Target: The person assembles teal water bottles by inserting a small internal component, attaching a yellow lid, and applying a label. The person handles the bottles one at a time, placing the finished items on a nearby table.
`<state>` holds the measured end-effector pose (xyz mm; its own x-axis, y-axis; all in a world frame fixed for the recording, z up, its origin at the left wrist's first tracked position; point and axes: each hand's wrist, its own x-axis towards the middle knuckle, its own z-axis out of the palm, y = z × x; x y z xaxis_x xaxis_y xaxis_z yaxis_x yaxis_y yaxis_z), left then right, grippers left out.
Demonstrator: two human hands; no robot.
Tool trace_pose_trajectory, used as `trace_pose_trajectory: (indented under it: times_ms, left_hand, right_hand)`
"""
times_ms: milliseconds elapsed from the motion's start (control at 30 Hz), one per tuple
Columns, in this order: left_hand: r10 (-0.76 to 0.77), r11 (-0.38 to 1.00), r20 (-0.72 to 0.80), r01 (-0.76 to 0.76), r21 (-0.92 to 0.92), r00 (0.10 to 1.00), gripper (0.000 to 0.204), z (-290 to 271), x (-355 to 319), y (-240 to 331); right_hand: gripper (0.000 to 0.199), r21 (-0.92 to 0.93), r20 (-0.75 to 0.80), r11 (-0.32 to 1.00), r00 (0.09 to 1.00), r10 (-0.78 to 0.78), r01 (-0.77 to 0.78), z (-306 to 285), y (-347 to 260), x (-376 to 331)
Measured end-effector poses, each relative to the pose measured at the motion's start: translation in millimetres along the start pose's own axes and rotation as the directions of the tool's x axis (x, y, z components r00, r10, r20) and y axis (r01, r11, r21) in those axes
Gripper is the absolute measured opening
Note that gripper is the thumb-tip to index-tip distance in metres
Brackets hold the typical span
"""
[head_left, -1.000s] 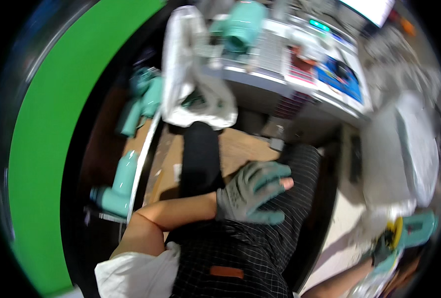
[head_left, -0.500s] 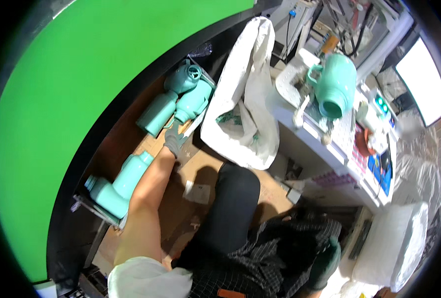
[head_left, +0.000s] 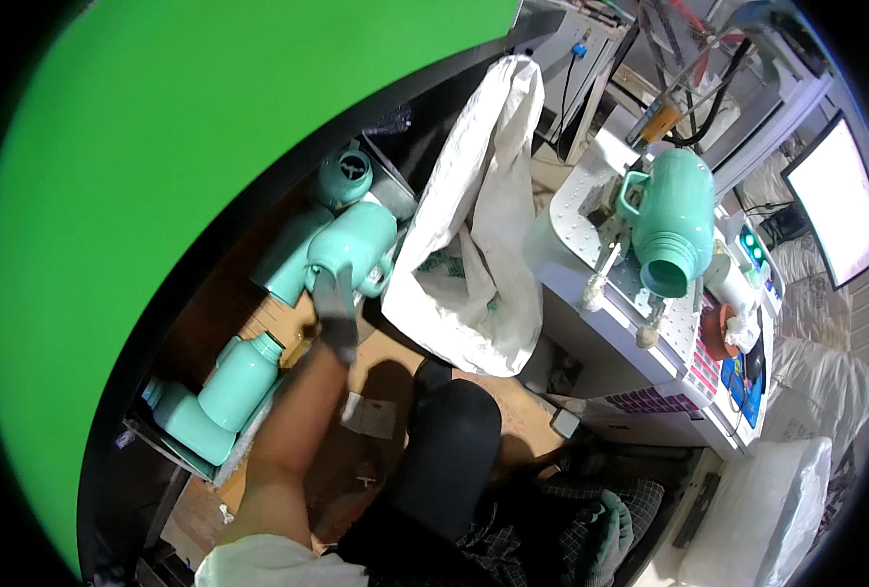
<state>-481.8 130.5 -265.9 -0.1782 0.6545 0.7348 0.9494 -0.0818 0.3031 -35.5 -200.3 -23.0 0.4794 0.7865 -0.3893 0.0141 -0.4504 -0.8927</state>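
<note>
Fingers of your left hand [head_left: 337,318]: gloved in grey, drawn narrow and closed on the near end of a mint jug [head_left: 354,237]. Blur hides the thumb; cannot tell whether any fingertip is inside the jug's mouth. The jug lies tilted, its near end toward you, its handle on the right side, at the far end of a long wood-bottomed trough [head_left: 278,315]. Your left forearm reaches straight out to it from the lower edge.

Your right hand [head_left: 606,533], gloved in green and grey, is low by your lap against dark checked cloth; its fingers are too hidden to tell whether they are spread or curled.

Just beside the held jug, on its left, a second jug [head_left: 286,262] lies partly covered by it. Just behind, a third jug [head_left: 344,176] shows its open mouth. At the trough's near end, well apart from your hand, two more lie side by side: one with a dark mouth [head_left: 241,383], one farther left [head_left: 192,423].

Right of the trough, a white sack [head_left: 469,205] gapes, green scraps inside. Beyond it, on a white machine [head_left: 591,338], another mint jug [head_left: 676,210] sits with its mouth angled toward you. Farther right, a lit screen [head_left: 831,201].
</note>
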Motion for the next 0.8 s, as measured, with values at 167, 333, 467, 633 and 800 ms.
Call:
trace_pose_trajectory:
  times_ms: [167, 333, 467, 633, 800]
  left_hand:
    - [-0.006, 0.853, -0.131, -0.064, -0.518, 0.991, 0.029, -202.5, 85.5, 141.5]
    - [0.770, 0.396, -0.211, -0.710, -0.582, 0.602, 0.027, -302.6, 120.3, 250.6]
    - [0.855, 0.072, -0.136, -0.374, -0.925, 0.501, 0.038, -308.0, 69.2, 333.2]
    - [0.935, 0.217, 0.286, 0.299, -0.929, 0.208, 0.086, -292.8, 2.3, 378.3]
    - [0.934, 0.339, 0.314, 0.147, -0.929, -0.171, 0.098, -292.4, -21.4, 419.7]
  right_hand:
    - [0.032, 0.116, 0.080, 0.929, 0.929, -0.362, 0.352, 28.5, -15.0, 0.2]
    - [0.068, 0.221, 0.109, 0.623, 0.616, -0.780, 0.750, 27.7, -56.8, -30.9]
    - [0.078, 0.116, 0.127, 0.805, 0.795, -0.593, 0.582, 18.7, -6.8, -72.5]
    - [0.046, 0.166, 0.120, 0.961, 0.962, -0.243, 0.222, -34.3, 82.0, -142.0]
    - [0.022, -0.113, 0.004, 0.805, 0.811, -0.585, 0.582, -92.3, 26.4, -126.0]
